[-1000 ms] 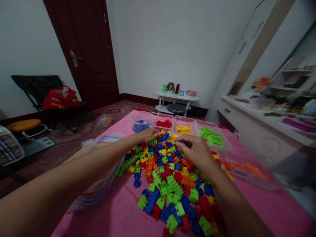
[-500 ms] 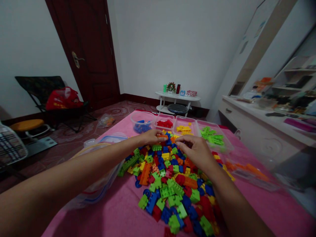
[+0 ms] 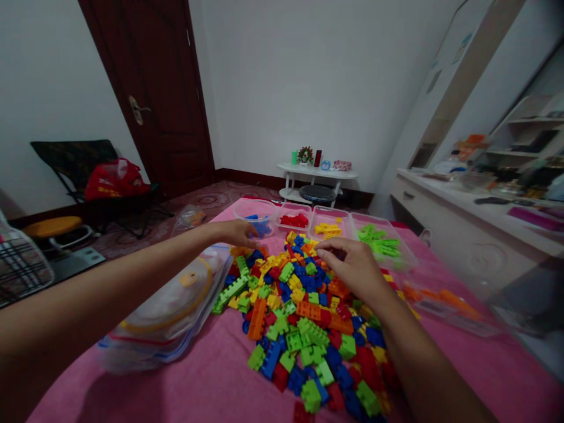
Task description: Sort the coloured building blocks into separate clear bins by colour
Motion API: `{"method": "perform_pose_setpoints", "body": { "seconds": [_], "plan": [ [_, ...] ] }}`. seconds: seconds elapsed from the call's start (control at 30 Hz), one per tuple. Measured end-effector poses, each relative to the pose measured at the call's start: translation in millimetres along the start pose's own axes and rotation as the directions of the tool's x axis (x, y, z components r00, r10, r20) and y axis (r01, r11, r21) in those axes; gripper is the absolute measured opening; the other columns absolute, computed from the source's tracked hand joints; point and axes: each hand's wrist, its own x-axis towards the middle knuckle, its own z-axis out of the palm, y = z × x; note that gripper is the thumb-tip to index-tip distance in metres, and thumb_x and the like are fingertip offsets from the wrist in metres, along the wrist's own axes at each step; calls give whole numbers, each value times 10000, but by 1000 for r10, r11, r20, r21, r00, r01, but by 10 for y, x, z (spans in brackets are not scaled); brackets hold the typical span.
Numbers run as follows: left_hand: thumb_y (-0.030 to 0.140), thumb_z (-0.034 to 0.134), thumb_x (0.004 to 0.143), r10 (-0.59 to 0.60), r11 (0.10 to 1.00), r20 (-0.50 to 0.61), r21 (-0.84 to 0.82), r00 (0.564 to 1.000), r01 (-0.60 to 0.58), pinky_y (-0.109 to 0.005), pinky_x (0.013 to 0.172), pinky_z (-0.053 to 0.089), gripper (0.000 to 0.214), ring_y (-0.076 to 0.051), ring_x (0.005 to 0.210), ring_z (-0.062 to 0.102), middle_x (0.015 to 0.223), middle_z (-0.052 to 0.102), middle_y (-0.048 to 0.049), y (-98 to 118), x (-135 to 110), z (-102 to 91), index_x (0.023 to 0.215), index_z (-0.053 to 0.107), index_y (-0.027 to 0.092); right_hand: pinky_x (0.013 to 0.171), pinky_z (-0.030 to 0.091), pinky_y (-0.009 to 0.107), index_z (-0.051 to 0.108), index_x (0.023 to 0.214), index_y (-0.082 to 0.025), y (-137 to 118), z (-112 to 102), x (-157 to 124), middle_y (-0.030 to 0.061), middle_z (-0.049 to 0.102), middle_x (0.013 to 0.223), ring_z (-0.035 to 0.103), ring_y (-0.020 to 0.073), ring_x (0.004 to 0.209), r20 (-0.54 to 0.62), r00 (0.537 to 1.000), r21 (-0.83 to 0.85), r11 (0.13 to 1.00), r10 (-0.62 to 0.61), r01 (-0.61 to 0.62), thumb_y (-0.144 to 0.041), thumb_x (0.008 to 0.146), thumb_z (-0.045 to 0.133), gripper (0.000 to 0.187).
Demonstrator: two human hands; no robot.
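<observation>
A heap of mixed plastic building blocks in green, blue, red, yellow and orange covers the middle of the pink cloth. At the heap's far left edge, my left hand reaches over a few blocks beside the round tub, fingers loosely stretched and apart; nothing held shows. Over the far right of the heap is my right hand, thumb and fingers curved and apart just above the blocks. The round clear tub contains blue blocks. Other clear boxes hold red blocks, yellow blocks and green blocks.
A clear box with orange blocks stands right of my right forearm. Stacked zip bags and lids lie under my left forearm. A white cabinet borders the right side; a small white table stands against the wall.
My left hand has moved left from the far middle of the heap towards the round tub. Blocks at the heap's far side have shifted. My right hand stays almost in place.
</observation>
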Motion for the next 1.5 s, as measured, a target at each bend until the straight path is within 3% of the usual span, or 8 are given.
{"method": "perform_pose_setpoints", "body": {
  "seconds": [0.17, 0.37, 0.63, 0.97, 1.13, 1.27, 1.37, 1.5],
  "plan": [
    [773, 372, 720, -197, 978, 125, 94, 972, 186, -379, 992, 366, 913, -323, 1209, 489, 1364, 482, -189, -108, -24, 122, 1353, 465, 122, 652, 476, 258, 728, 813, -199, -10, 6, -2, 11, 723, 788, 653, 151, 708, 11, 1000, 4, 1000, -1, 1, -190, 775, 577, 156],
    [740, 352, 756, -90, 991, 103, 106, 991, 80, -332, 861, 421, 769, -297, 1028, 595, 1163, 641, -167, -8, 13, 210, 1156, 643, 152, 673, 484, 275, 727, 825, -206, -1, 14, -16, 17, 726, 805, 654, 160, 719, 24, 1000, -24, 1000, 10, -9, -205, 784, 560, 171],
    [712, 394, 769, 62, 997, -5, -53, 998, -62, -253, 744, 428, 673, -209, 871, 629, 1043, 694, -102, 14, 66, 362, 1086, 666, 184, 669, 485, 274, 726, 817, -203, 10, 38, -17, 20, 725, 801, 653, 161, 709, 31, 999, -26, 999, 22, -22, -220, 784, 560, 169],
    [603, 571, 711, -79, 949, -70, -312, 994, 54, -231, 562, 433, 628, -179, 724, 618, 959, 688, -92, 261, 90, 403, 1128, 597, 135, 641, 483, 279, 724, 817, -196, 38, 49, -7, 26, 722, 776, 646, 163, 673, 25, 1000, -19, 1000, 5, -5, -239, 791, 557, 174],
    [577, 519, 784, 141, 864, -38, -484, 989, -141, -227, 601, 434, 545, -163, 738, 608, 945, 688, -71, 572, -162, 248, 1103, 637, 150, 664, 489, 287, 726, 812, -201, 3, 47, -1, 28, 726, 792, 651, 168, 695, 33, 999, -19, 1000, 12, -12, -231, 777, 563, 169],
    [500, 563, 802, 384, 776, 43, -557, 922, -297, -256, 832, 439, 500, -192, 996, 589, 1127, 663, -32, 783, -404, 96, 1226, 590, 235, 669, 486, 289, 727, 799, -211, -73, 40, -3, 25, 725, 798, 647, 170, 704, 62, 998, -25, 1000, -8, 9, -230, 773, 568, 162],
    [487, 609, 768, 325, 838, -16, -459, 945, -296, -297, 914, 411, 513, -225, 1082, 561, 1200, 637, -37, 661, -478, 30, 1217, 601, 238, 684, 475, 280, 725, 839, -226, -242, 122, -61, 14, 718, 818, 636, 160, 725, 110, 993, -34, 998, -41, 45, -219, 785, 573, 161],
    [568, 609, 724, 155, 976, -173, -125, 973, -178, -307, 970, 371, 599, -252, 1145, 530, 1264, 591, -101, 168, -455, 78, 1185, 623, 185, 777, 451, 284, 702, 889, -250, -644, 441, -274, -2, 696, 915, 611, 155, 845, 276, 952, -7, 990, -130, 138, -252, 805, 605, 129]
  ]
}}
